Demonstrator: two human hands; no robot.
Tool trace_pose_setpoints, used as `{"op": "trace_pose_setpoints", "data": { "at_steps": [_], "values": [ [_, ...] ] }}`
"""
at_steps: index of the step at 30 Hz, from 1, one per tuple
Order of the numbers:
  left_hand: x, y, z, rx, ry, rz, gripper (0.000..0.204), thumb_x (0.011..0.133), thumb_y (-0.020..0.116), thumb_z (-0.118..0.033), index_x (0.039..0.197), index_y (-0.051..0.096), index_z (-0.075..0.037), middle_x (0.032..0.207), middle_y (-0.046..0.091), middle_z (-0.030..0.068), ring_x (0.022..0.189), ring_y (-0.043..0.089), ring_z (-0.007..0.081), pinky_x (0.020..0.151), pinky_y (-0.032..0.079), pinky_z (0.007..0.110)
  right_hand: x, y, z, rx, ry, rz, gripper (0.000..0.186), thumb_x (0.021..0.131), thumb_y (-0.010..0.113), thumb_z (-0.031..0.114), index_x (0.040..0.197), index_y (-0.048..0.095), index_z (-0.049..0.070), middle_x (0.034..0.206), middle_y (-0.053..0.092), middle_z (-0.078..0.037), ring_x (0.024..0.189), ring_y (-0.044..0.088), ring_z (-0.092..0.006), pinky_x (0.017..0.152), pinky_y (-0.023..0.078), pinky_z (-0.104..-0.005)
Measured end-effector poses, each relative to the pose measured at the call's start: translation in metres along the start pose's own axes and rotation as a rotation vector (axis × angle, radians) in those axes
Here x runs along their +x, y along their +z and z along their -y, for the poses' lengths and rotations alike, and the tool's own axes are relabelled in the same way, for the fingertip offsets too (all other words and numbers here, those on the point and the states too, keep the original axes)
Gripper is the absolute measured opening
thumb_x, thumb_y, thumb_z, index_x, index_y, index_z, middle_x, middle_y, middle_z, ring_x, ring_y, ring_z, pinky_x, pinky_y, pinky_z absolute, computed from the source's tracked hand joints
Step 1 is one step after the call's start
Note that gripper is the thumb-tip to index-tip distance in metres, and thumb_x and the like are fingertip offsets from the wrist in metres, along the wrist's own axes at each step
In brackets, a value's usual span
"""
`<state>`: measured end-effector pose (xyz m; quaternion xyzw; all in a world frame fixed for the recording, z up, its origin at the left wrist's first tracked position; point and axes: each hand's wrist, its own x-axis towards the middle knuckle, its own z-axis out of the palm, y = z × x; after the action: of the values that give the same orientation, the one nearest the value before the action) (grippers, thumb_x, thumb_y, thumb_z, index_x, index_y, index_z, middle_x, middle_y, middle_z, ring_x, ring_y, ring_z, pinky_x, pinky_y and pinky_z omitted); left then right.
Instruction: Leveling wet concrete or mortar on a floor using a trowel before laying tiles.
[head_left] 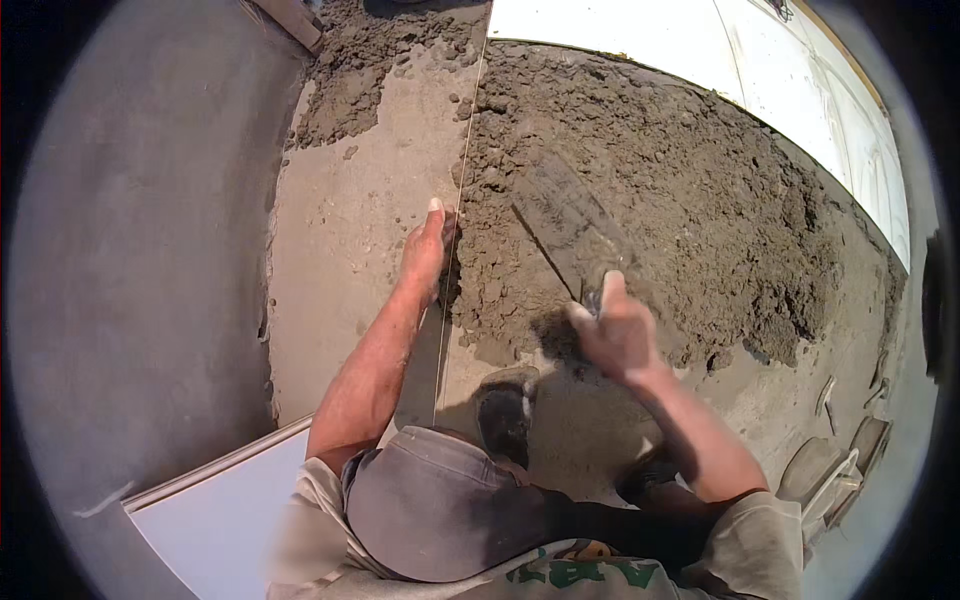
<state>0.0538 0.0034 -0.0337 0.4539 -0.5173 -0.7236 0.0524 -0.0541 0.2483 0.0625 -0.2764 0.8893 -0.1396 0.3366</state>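
- The floor [350,220] was bare grey concrete, dusty and strewn with small crumbs, with a smooth grey wall [130,250] rising on the person's left.
- A wide bed of damp, lumpy mortar [680,190] covered the floor ahead and to the right, reaching up to the laid white tiles [700,40] at the far edge.
- A flat trowel [565,215] lay blade-down on the mortar near its left part, blurred in the picture, its blade running away from the person.
- The right hand [615,330] was the grip on the trowel: its fingers were wrapped tight around the handle at the blade's near end.
- The left hand [427,250] was spread flat, palm down, holding nothing, pressed at the left edge of the mortar, right beside a taut string line [462,180] that ran straight away across the floor.
- A loose white tile [220,510] lay at the lower left, near the left elbow.
- A dark shoe [505,415] stood on the concrete between the forearms.
- A few tools [835,470] lay on the floor at the right, too small to tell apart.
- A grey cap [430,510] filled the lower middle.
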Motion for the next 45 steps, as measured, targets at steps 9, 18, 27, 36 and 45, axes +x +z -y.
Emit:
{"op": "trace_pose_setpoints", "data": {
  "at_steps": [9, 18, 27, 36, 45],
  "values": [
    [-0.003, -0.015, 0.003, 0.003, -0.063, 0.053, 0.084, 0.093, 0.033, -0.065, 0.141, 0.033, 0.004, 0.145, 0.038, 0.0193, 0.136, 0.032, 0.0326, 0.113, 0.019, 0.045, 0.018, 0.022, -0.021, -0.313, -0.513, 0.143, 0.045, 0.09, 0.057, 0.045, 0.085, 0.054, 0.001, 0.053, 0.056, -0.008, 0.044, 0.056, -0.0199, 0.04, 0.047, -0.0341],
    [-0.01, -0.015, 0.005, 0.033, -0.009, 0.02, 0.078, 0.096, 0.035, -0.056, 0.141, 0.03, 0.007, 0.145, 0.037, 0.0197, 0.138, 0.031, 0.0297, 0.113, 0.022, 0.039, 0.085, -0.043, 0.008, -0.421, -0.186, 0.246, 0.041, 0.091, 0.054, 0.043, 0.096, 0.056, 0.002, 0.07, 0.062, -0.009, 0.055, 0.06, -0.0218, 0.049, 0.052, -0.0354],
    [-0.018, 0.012, -0.012, -0.016, -0.049, -0.097, 0.066, 0.096, 0.041, -0.054, 0.124, 0.054, 0.004, 0.117, 0.06, 0.0122, 0.107, 0.055, 0.0179, 0.095, 0.042, 0.032, 0.092, -0.033, -0.03, -0.188, -0.218, 0.202, 0.047, 0.09, 0.051, 0.045, 0.095, 0.063, 0.0, 0.084, 0.066, -0.02, 0.082, 0.066, -0.0315, 0.073, 0.051, -0.0482],
    [-0.015, 0.009, 0.0, 0.205, -0.011, -0.104, 0.067, 0.095, 0.04, -0.058, 0.114, 0.061, 0.003, 0.105, 0.061, 0.0074, 0.094, 0.053, 0.016, 0.086, 0.042, 0.03, -0.008, -0.006, -0.04, -0.378, -0.235, 0.502, 0.037, 0.092, 0.049, 0.036, 0.098, 0.06, 0.001, 0.078, 0.065, -0.017, 0.077, 0.067, -0.0312, 0.063, 0.053, -0.0426],
    [-0.021, 0.023, -0.01, 0.185, -0.026, -0.056, 0.063, 0.095, 0.043, -0.054, 0.113, 0.06, 0.003, 0.093, 0.063, 0.0066, 0.084, 0.057, 0.0137, 0.076, 0.046, 0.031, 0.012, 0.079, -0.084, -0.087, -0.683, 0.073, 0.026, 0.093, 0.048, 0.025, 0.098, 0.054, 0.001, 0.063, 0.06, -0.013, 0.058, 0.064, -0.0271, 0.046, 0.05, -0.0393]
  ]
}}
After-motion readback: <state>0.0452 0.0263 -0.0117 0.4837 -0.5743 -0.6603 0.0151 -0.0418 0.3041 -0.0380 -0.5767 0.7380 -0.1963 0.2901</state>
